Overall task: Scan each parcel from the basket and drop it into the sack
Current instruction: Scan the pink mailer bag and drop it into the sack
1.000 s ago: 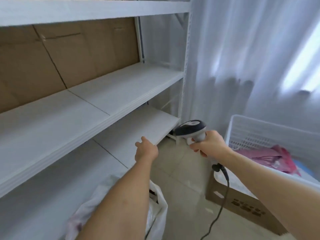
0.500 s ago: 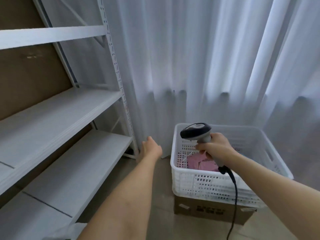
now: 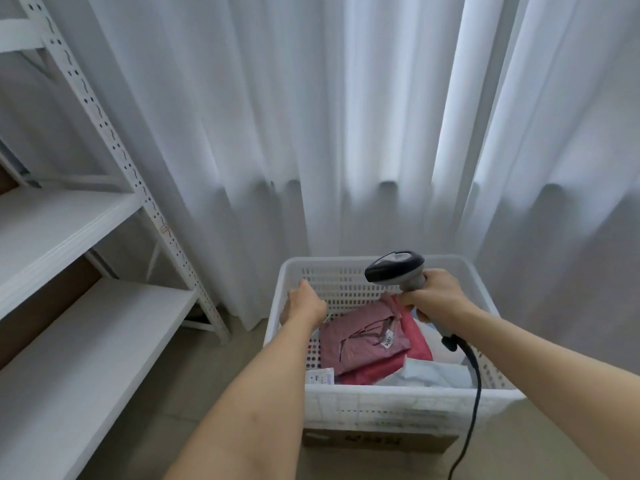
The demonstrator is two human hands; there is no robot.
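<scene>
Since the earlier frames the view has swung from the shelving to the basket [image 3: 381,400], which now sits low at centre instead of off at 3 o'clock; the sack seen a second ago has dropped out of sight. Left hand [image 3: 304,304] has come forward from open air over the floor to the basket's left rim, at about 9 o'clock of the basket. Its back faces the camera and the fingers point down past the rim, hidden, so cannot tell whether they are loose or curled on anything.

Right hand [image 3: 433,296] clenched round the grip of the scanner [image 3: 394,268], held over the basket's far side, about 1 o'clock of its centre. Scanner head dark on top, grey below, nose pointing toward 9 o'clock. Black cable [image 3: 474,386] runs from the handle base down over the near right rim toward 6 o'clock.

Basket white, perforated, resting on a cardboard box [image 3: 377,441]. Inside: a dusty pink parcel [image 3: 360,337] with a small white label on top, a brighter pink parcel [image 3: 415,337] under it toward 3 o'clock, a pale grey-white parcel [image 3: 433,374] at 5 o'clock. No parcel lifted yet.

White metal shelving [image 3: 86,209] at 9 o'clock. White curtain [image 3: 346,116] fills 12 o'clock, behind the basket.
</scene>
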